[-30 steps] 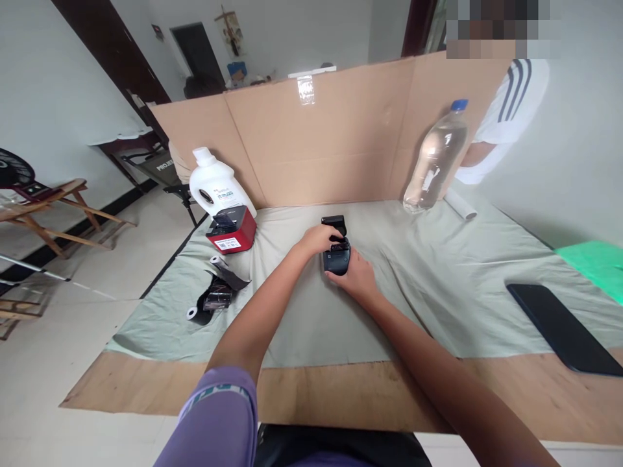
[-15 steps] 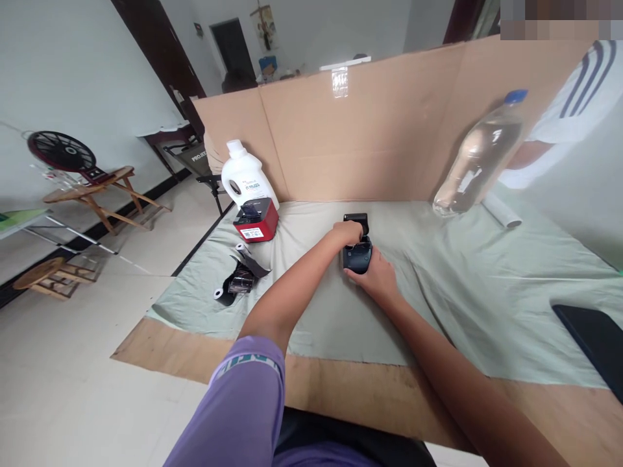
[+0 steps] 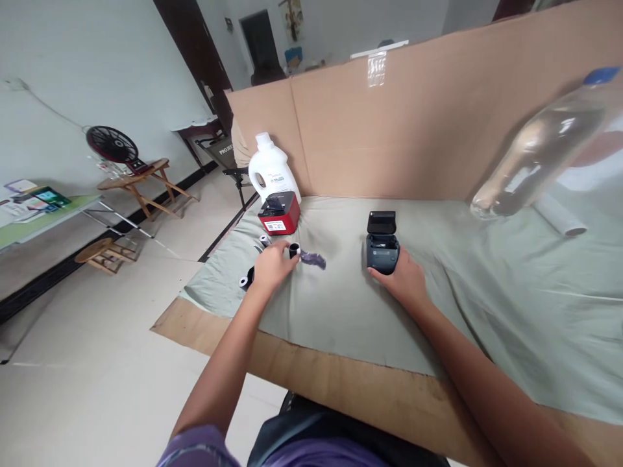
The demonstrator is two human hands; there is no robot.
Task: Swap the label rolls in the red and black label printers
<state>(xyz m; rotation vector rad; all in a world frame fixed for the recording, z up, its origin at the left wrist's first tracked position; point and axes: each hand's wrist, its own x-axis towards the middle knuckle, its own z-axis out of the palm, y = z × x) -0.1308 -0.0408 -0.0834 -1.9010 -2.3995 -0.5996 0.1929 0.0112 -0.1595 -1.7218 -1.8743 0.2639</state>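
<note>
My right hand (image 3: 406, 277) grips the lower right side of a small dark label printer (image 3: 382, 261). The printer's lid stands raised at the back, so its inner compartment shows. Over on the left, my left hand (image 3: 274, 266) is closed on a small black ribbon roll (image 3: 294, 250). A dark, shiny strip of ribbon (image 3: 313, 259) trails from it to the right, slightly blurred. Behind and below that hand lie more rolls, one with a white core (image 3: 244, 282), partly hidden by my fingers and wrist.
A red-and-black box-shaped device (image 3: 280, 214) stands before a white jug (image 3: 275, 168) at the back left. Cardboard (image 3: 413, 130) walls off the table's far side. Toward the right are a large clear bottle (image 3: 540, 152) and a white tube (image 3: 559, 214).
My left hand has left the printer and moved left to the loose rolls, now with a ribbon roll in it. My right hand still holds the printer. The view has swung left.
</note>
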